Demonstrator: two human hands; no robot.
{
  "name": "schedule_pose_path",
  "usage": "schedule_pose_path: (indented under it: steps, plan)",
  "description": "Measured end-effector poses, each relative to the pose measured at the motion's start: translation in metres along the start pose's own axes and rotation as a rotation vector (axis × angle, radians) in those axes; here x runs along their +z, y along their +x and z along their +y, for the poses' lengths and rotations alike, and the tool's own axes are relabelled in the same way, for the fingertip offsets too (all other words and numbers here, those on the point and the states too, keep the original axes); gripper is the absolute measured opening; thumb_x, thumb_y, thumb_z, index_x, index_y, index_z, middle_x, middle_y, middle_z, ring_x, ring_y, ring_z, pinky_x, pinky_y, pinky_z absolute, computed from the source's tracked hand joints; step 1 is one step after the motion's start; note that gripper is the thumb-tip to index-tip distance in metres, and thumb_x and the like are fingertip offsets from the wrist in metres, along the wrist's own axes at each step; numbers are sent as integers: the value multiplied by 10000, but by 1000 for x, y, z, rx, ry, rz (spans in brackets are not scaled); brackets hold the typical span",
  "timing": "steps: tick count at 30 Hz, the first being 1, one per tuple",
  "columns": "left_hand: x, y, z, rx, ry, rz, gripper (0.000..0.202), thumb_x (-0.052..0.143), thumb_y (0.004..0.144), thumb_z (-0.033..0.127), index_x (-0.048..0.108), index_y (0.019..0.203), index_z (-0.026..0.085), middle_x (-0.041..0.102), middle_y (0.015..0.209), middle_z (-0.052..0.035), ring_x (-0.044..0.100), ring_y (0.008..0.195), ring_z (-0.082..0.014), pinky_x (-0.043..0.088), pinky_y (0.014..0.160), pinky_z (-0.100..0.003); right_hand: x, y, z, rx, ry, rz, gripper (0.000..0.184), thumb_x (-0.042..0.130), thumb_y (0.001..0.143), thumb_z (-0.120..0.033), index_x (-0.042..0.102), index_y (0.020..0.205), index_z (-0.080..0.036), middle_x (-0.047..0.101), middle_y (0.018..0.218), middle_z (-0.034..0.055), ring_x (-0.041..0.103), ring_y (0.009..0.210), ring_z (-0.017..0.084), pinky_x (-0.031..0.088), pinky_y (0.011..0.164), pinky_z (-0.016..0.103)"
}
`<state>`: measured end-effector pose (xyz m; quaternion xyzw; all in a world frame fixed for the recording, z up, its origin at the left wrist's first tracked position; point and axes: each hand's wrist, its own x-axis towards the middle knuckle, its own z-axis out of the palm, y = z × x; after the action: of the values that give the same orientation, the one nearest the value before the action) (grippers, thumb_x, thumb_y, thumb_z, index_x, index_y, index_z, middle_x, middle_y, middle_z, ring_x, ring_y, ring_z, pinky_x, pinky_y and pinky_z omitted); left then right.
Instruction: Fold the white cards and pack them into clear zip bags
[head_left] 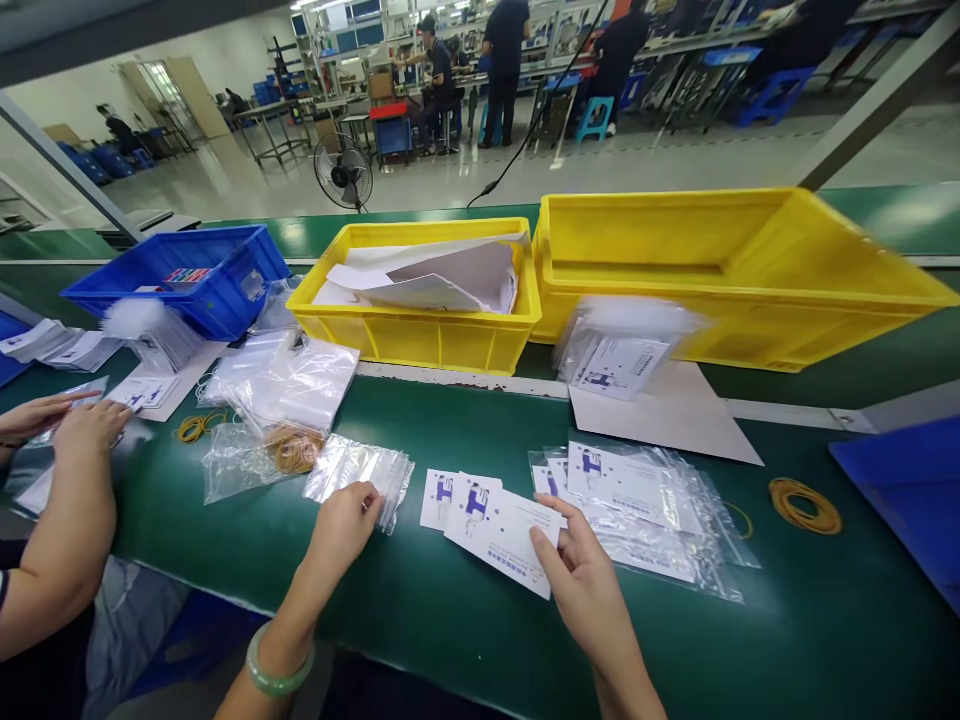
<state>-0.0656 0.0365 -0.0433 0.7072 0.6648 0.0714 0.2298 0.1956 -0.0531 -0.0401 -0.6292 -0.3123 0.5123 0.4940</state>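
My left hand (343, 520), with a green bangle on the wrist, rests its curled fingers on a stack of clear plastic bags (360, 470) on the green table. My right hand (577, 565) pinches the near edge of a white printed card (504, 535), which lies at the front of a small fan of such cards (450, 497). Just right of them sits a pile of bagged cards (637, 500). Between the two hands only table shows.
Two yellow bins (420, 335) (742, 320) stand behind, the left holding paper sheets. A blue bin (191, 290) is at left, a blue tray (911, 490) at right. Rubber bands (806, 505) (296, 450) lie loose. A co-worker's hands (67, 425) handle bags at left.
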Motion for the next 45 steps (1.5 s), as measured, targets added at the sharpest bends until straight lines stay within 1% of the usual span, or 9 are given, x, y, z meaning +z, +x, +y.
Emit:
schedule_pose_path:
  steps: [3,7,11,18,24,31,34,41,45]
  plan:
    - [-11,1,-6,-41,-137,36,310,516,889,418,622,715,184,659,608,-36,657,613,-230,448,624,-299,3,-2,5,-57,-126,-65,577,524,939,-576,482,1408,-241,649,810,25,599,676,203,464,535,266]
    - [-22,0,-9,-25,-338,-1,373,465,882,482,671,849,173,628,538,-5,648,535,-200,490,573,-278,8,-1,12,-133,-231,-141,443,473,966,-531,681,1151,-187,553,631,-4,462,522,161,344,466,254]
    - [-25,-7,6,41,-425,5,300,537,847,440,656,759,179,612,548,1,591,524,-164,461,548,-255,22,-1,12,-176,-293,-200,420,442,981,-502,709,1086,-195,574,615,-1,425,481,146,305,442,249]
    - [1,-33,57,386,-444,-96,210,566,830,186,528,624,173,576,611,21,507,572,-106,354,549,-208,44,-3,5,-314,-405,-300,326,516,941,-455,708,939,-192,614,652,-3,469,504,140,341,482,248]
    - [10,-39,66,413,-487,-129,195,566,858,163,539,666,174,567,644,22,512,583,-101,365,541,-194,40,0,6,-378,-448,-269,329,439,965,-389,617,765,-198,519,576,-40,434,472,127,328,463,235]
    - [11,-43,64,459,-387,-5,156,509,908,174,645,832,173,628,757,-9,570,565,-97,412,516,-189,43,0,4,-477,-482,-253,266,439,967,-306,631,817,-200,673,680,-10,619,583,147,410,560,226]
    - [15,-45,62,532,-284,80,201,485,919,155,625,776,177,597,682,11,552,529,-92,396,501,-189,45,-1,3,-508,-513,-261,259,426,954,-265,622,798,-199,692,697,3,654,615,155,424,591,228]
    - [3,-39,62,562,-89,488,228,466,881,96,472,675,194,499,601,37,475,497,-93,349,493,-203,46,-7,-1,-540,-572,-234,237,409,879,-210,530,675,-220,631,601,-3,594,521,148,375,521,234]
    - [-4,-42,68,641,-21,337,218,441,856,84,442,671,199,520,624,20,517,563,-115,366,534,-216,39,-9,-8,-517,-583,-206,183,459,883,-243,568,737,-219,650,641,-9,605,545,153,404,555,234]
